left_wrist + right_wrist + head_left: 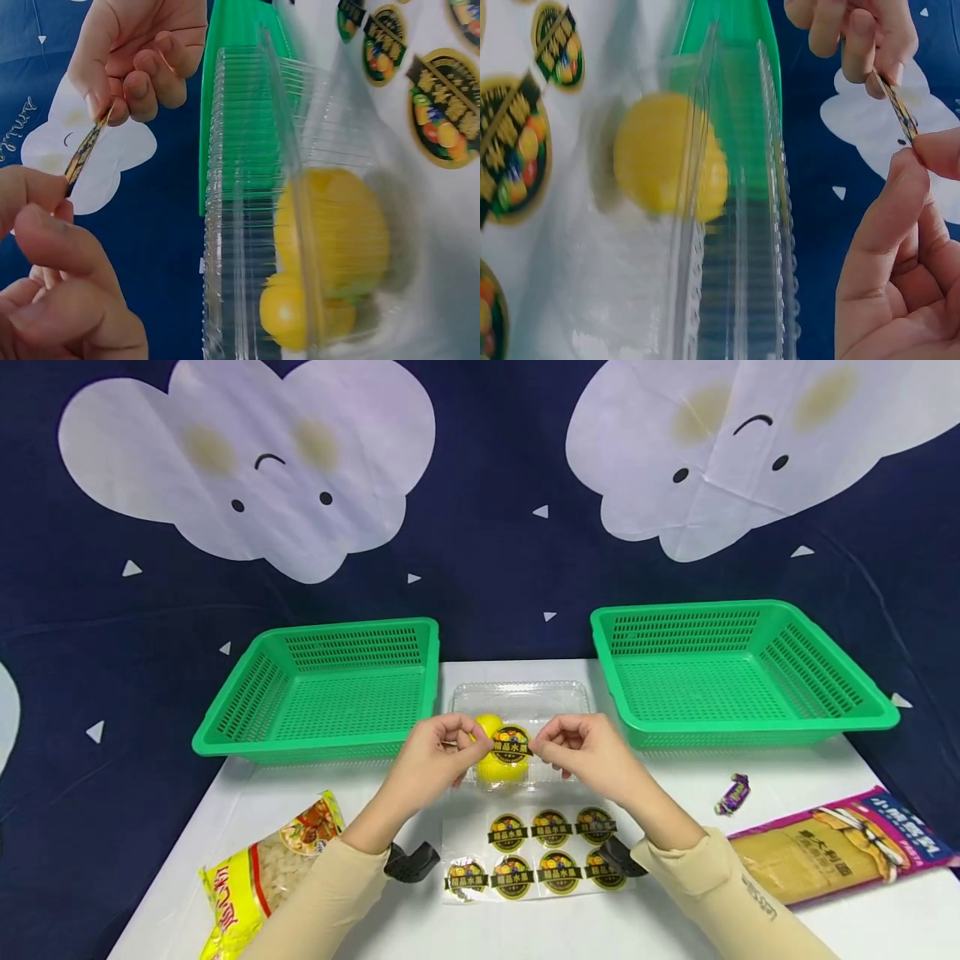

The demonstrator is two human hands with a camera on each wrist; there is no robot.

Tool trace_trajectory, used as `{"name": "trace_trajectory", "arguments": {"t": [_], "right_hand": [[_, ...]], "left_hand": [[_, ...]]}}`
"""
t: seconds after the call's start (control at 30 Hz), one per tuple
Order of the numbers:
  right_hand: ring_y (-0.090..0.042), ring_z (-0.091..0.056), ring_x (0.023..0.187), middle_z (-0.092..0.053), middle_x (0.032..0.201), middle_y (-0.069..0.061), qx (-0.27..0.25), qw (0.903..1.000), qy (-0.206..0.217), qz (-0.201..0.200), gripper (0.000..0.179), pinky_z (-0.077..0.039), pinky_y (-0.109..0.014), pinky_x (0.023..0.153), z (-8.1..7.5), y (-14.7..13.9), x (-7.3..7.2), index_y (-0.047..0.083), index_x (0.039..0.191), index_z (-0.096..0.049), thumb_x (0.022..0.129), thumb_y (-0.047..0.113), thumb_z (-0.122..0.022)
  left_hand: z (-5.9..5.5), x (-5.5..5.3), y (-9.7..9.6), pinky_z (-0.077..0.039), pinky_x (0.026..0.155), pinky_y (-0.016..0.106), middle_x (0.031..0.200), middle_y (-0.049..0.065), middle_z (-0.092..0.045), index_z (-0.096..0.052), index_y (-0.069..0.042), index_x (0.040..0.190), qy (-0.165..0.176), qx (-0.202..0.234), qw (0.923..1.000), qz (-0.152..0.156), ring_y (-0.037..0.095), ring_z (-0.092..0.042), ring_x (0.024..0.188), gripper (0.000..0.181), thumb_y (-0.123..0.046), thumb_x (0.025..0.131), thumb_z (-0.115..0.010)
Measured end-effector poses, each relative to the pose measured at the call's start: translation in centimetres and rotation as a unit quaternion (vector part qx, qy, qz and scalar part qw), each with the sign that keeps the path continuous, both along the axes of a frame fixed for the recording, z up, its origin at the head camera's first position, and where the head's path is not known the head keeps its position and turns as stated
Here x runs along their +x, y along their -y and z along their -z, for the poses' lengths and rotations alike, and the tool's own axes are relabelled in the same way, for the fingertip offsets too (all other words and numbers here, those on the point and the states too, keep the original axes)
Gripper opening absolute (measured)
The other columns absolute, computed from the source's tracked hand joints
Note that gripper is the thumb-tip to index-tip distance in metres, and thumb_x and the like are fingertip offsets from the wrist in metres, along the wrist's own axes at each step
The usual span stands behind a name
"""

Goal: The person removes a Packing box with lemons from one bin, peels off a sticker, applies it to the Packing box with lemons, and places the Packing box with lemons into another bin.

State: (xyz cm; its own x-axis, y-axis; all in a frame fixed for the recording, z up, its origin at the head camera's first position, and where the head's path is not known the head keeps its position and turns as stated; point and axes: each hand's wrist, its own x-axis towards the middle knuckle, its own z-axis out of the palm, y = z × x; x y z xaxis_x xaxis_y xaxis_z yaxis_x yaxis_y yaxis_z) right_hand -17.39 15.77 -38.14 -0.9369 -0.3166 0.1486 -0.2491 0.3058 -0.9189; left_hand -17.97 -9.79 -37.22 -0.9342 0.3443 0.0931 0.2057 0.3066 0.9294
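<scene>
A round black and gold fruit sticker (512, 744) is stretched between both hands, raised over a clear plastic box (558, 777). My left hand (438, 752) pinches its left end between thumb and forefinger. At the opposite end, the thumb and forefinger of my right hand (588, 750) grip it. Both wrist views show the sticker edge-on, as a thin strip. Inside the box lie yellow fruits (330, 232), seen through the clear wall; in the head view the sticker hides part of them. The sticker sheet (468, 839), bearing several more such labels, lies on the table in front of the box.
Green baskets stand at the back left (315, 747) and back right (757, 727), either side of the box. A yellow food bag (258, 877) lies at left. To the right are a purple-wrapped candy (733, 795) and a noodle packet (832, 852).
</scene>
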Motion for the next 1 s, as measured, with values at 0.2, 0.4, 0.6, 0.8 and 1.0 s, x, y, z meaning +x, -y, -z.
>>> {"name": "trace_trajectory", "arguments": {"t": [0.2, 0.4, 0.6, 0.8, 1.0], "right_hand": [[-0.015, -0.061, 0.060, -0.068, 0.073, -0.004, 0.040, 0.9985, -0.006, 0.035, 0.019, -0.058, -0.027, 0.054, -0.2, -0.2, -1.8, -0.004, 0.094, -0.075, 0.100, 0.014, -0.075], [-0.015, -0.059, 0.059, -0.065, 0.067, 0.000, 0.087, 0.9942, 0.004, 0.062, 0.019, -0.061, -0.031, 0.057, -0.5, -0.7, -3.6, 0.000, 0.092, -0.075, 0.100, 0.018, -0.075], [-0.013, -0.062, 0.059, -0.064, 0.066, 0.001, 0.109, 0.9908, 0.023, 0.077, 0.020, -0.064, -0.031, 0.062, -0.6, -0.8, -4.6, 0.001, 0.090, -0.073, 0.100, 0.018, -0.074], [-0.011, -0.064, 0.059, -0.067, 0.066, -0.001, 0.144, 0.9857, 0.035, 0.081, 0.022, -0.065, -0.034, 0.065, -0.6, -0.7, -5.2, 0.002, 0.087, -0.073, 0.100, 0.020, -0.074], [-0.013, -0.064, 0.056, -0.065, 0.064, 0.000, 0.164, 0.9820, 0.044, 0.082, 0.023, -0.060, -0.030, 0.060, -0.2, -0.5, -5.5, 0.004, 0.086, -0.074, 0.100, 0.022, -0.074]], "left_hand": [[-0.6, -2.3, -1.3, -0.036, 0.047, 0.024, 0.057, -0.003, -0.052, -0.073, -0.007, 0.097, 0.019, -0.035, 0.9990, -0.022, 0.014, -0.047, 0.046, 0.010, -0.017, 0.099, -0.075], [-0.9, -4.2, -2.5, -0.041, 0.056, 0.029, 0.048, -0.003, -0.047, -0.075, -0.009, 0.094, 0.048, -0.078, 0.9947, -0.046, 0.016, -0.045, 0.045, 0.014, -0.022, 0.097, -0.077], [-0.8, -5.4, -3.4, -0.042, 0.060, 0.028, 0.047, -0.003, -0.047, -0.076, -0.006, 0.093, 0.077, -0.111, 0.9887, -0.065, 0.014, -0.044, 0.045, 0.017, -0.023, 0.095, -0.079], [-0.6, -5.9, -3.8, -0.041, 0.058, 0.028, 0.048, -0.004, -0.047, -0.077, -0.001, 0.096, 0.101, -0.127, 0.9838, -0.076, 0.013, -0.043, 0.045, 0.020, -0.020, 0.095, -0.079], [-0.3, -6.2, -3.9, -0.039, 0.052, 0.025, 0.048, -0.003, -0.049, -0.075, -0.003, 0.085, 0.111, -0.134, 0.9807, -0.089, 0.011, -0.043, 0.044, 0.016, -0.016, 0.094, -0.080]]}}
